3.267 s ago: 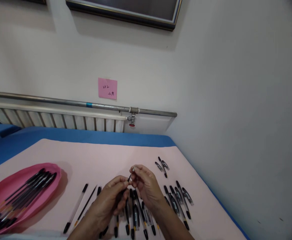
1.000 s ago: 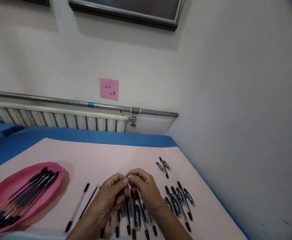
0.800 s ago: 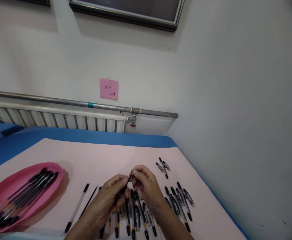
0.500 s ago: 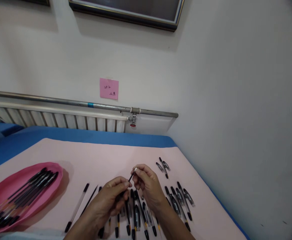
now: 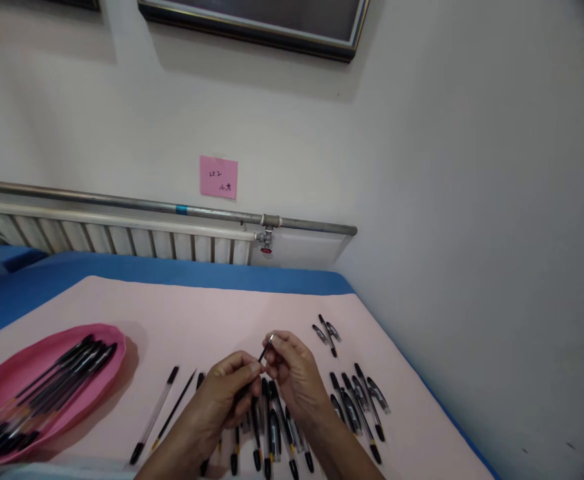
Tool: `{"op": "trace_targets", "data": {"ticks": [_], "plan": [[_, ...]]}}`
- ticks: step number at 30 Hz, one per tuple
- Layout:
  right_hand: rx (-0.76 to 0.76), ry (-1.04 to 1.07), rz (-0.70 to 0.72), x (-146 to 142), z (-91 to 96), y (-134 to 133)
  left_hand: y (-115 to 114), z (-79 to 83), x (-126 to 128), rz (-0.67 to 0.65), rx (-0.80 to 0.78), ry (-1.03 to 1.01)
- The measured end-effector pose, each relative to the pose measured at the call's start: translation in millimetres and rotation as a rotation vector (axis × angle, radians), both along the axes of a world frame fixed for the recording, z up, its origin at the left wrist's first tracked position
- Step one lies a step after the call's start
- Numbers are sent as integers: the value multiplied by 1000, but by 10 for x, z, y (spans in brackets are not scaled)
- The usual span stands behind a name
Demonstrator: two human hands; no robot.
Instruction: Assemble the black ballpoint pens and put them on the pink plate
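Observation:
Both my hands are raised over the pens in the lower middle of the view, close together. My left hand is closed, thumb and fingers pinching a thin dark pen refill that slants up to the right. At its upper end, my right hand pinches a small shiny pen tip; whether the two parts are joined I cannot tell. Below lie several black pens and clear caps, partly hidden by my wrists. Left of my left hand rest a clear pen barrel and another dark refill.
A pink oval dish at left holds several black pens. More pens and caps lie at right, with a smaller group farther back. Beyond the pink tabletop are a radiator and pipe; a wall rises at right.
My left forearm has shifted slightly right, showing more of the refill lying on the table. Both hands keep their pinch, with hardly any other movement.

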State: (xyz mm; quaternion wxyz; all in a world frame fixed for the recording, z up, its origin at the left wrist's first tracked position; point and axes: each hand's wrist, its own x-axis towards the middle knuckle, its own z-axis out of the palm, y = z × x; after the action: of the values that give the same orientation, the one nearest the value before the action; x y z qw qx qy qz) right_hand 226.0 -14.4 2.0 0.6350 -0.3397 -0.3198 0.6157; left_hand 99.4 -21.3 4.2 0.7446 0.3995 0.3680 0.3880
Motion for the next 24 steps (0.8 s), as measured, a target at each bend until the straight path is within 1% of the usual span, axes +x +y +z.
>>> {"op": "trace_targets", "data": {"ticks": [3, 6, 8, 10, 13, 16, 20, 24], "plan": [[-16, 16, -38, -19, -3, 3, -7, -12, 3, -4, 0, -6], [-15, 69, -146, 33, 20, 36, -19, 2, 8, -30, -33, 10], [-30, 149, -201, 100, 41, 71, -26, 17, 12, -35, -57, -4], [-79, 246, -183, 159, 57, 100, -28, 19, 16, -27, -72, -38], [-169, 373, -94, 191, 69, 116, -21, -19, 16, -33, -83, -82], [-215, 439, -64, 183, 76, 116, -5, -79, 11, -39, -72, -112], [-216, 464, -93, 215, 83, 130, 12, -119, 6, -45, -77, -119], [-183, 461, -73, 256, 87, 139, 4, -89, 8, -55, -103, -112]]}}
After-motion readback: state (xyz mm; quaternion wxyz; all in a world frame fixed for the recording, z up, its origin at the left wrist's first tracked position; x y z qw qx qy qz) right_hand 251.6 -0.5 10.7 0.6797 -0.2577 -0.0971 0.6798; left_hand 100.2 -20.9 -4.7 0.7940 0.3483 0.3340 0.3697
